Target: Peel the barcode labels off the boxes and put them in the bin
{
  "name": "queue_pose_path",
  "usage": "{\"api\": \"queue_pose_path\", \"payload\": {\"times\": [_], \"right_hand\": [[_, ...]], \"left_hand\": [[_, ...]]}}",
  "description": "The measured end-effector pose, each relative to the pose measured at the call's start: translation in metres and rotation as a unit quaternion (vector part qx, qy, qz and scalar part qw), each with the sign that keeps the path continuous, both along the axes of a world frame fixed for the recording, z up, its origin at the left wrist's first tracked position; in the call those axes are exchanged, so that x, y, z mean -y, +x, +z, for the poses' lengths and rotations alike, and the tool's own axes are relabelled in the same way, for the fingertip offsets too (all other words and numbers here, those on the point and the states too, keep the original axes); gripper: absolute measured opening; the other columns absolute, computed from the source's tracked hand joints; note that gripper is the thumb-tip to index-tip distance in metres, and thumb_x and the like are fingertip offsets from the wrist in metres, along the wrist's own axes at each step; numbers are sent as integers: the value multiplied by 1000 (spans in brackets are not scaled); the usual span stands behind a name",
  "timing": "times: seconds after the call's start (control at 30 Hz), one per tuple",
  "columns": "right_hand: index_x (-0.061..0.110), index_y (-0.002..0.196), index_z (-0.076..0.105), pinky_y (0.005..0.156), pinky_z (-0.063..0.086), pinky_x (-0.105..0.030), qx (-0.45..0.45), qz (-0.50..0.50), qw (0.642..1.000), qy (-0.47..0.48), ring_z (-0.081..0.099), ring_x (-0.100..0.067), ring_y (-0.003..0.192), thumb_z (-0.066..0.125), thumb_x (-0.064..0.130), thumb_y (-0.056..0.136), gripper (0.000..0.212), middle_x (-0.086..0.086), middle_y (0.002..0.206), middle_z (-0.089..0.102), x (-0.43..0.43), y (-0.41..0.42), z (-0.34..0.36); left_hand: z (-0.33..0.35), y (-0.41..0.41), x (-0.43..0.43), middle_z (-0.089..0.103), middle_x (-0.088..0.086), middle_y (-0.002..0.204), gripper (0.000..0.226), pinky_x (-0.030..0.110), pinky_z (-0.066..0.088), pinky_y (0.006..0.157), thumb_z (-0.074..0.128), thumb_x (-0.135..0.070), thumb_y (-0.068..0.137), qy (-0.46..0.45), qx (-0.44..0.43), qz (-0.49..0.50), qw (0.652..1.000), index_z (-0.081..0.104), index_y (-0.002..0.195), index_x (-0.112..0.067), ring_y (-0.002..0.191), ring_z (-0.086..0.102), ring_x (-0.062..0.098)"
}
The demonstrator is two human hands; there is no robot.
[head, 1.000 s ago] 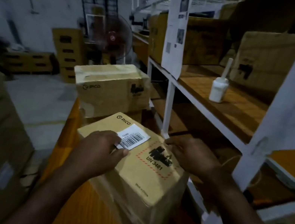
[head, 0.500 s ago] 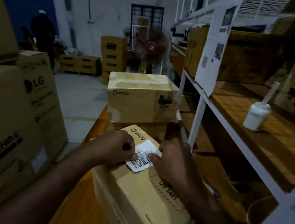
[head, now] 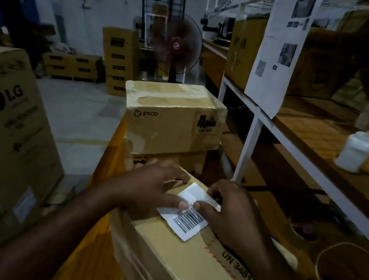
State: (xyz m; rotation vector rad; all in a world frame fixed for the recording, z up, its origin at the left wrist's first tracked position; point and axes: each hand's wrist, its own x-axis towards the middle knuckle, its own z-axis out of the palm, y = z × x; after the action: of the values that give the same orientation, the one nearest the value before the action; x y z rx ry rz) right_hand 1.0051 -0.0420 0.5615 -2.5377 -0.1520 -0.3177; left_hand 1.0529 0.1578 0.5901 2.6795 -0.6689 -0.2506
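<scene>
A brown cardboard box (head: 193, 265) marked "UN 3481" lies in front of me. On its top sits a white barcode label (head: 189, 219), its far half lifted and folded back so the glossy underside shows. My left hand (head: 147, 190) rests on the box with its thumb pressing the label's left edge. My right hand (head: 232, 215) pinches the lifted part of the label between thumb and fingers. A second box (head: 169, 122) printed "PICO" stands just behind. No bin is in view.
A white metal rack with wooden shelves (head: 313, 143) runs along the right, holding boxes, a white bottle (head: 356, 153) and a hanging paper sheet (head: 277, 52). Large LG cartons (head: 2, 132) stand at left. A red fan (head: 177, 47) and stacked boxes stand at the back, with a person (head: 16, 11) far left.
My right hand moved from the box's right side onto the label and took hold of it. The label's far half has come up off the box and folded back. The view shifted.
</scene>
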Motion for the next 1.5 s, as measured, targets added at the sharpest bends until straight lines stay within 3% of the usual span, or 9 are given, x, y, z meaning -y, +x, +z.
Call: {"api": "queue_pose_path", "payload": {"times": [0.07,0.2,0.33,0.5,0.7,0.87,1.0,1.2,1.5], "right_hand": [[32,84,56,78,53,-40,9,-5,1000,10,56,-8,83,73,47,79,23,15,83,58,1,0,-1],[30,89,60,72,55,-35,-4,-10,999,34,60,-4,81,73,44,80,21,12,86,63,2,0,-2],[31,104,62,59,50,-18,-87,-23,992,91,63,-6,76,72,36,85,22,7,85,62,-1,4,9],[32,99,70,73,56,-25,-118,11,990,71,66,-1,85,69,47,84,21,10,94,67,-9,8,21],[32,95,64,66,49,-15,-87,-5,994,65,60,-1,92,70,36,86,11,15,102,54,-10,3,12],[32,88,64,69,49,-18,-40,40,996,69,61,0,87,69,28,88,7,12,90,64,-11,1,12],[27,91,66,64,53,-20,-40,42,992,111,65,-4,80,71,33,85,9,4,84,69,-8,1,12],[35,81,57,60,39,-11,-17,-6,1000,15,58,1,79,69,35,87,14,12,85,58,-2,-2,4],[29,86,56,52,44,-14,0,62,996,58,63,-2,71,62,29,93,10,8,74,61,1,-1,6]], "left_hand": [[-3,8,6,55,-10,129,49,38,48,99,68,-47,87,-97,-14,-13,995,58,132,-34,118,52,11],[-5,16,15,62,-11,108,26,35,53,85,70,-32,89,-137,-20,-44,989,69,115,-32,101,60,10],[-11,20,13,63,-15,90,10,26,51,71,72,-21,87,-203,-46,-49,977,70,92,-30,88,63,6],[-20,15,11,68,-13,87,8,23,44,62,69,-27,89,-236,-20,-66,969,64,89,-34,82,63,1],[-24,15,10,68,-16,86,13,26,48,65,70,-29,88,-251,-4,-75,965,61,90,-39,83,63,0],[-25,17,11,67,-14,88,20,25,52,68,75,-23,84,-305,-30,-53,950,64,96,-33,83,63,3],[-22,15,12,64,-21,84,19,19,42,62,70,-29,88,-237,-16,-83,968,64,104,-39,78,60,-6],[-24,16,12,69,-13,90,9,45,56,78,64,-27,92,-244,-44,-81,965,69,95,-33,86,66,7],[-24,25,9,63,-12,100,16,42,59,73,70,-33,86,-231,-57,-99,966,60,96,-42,92,64,10]]}}
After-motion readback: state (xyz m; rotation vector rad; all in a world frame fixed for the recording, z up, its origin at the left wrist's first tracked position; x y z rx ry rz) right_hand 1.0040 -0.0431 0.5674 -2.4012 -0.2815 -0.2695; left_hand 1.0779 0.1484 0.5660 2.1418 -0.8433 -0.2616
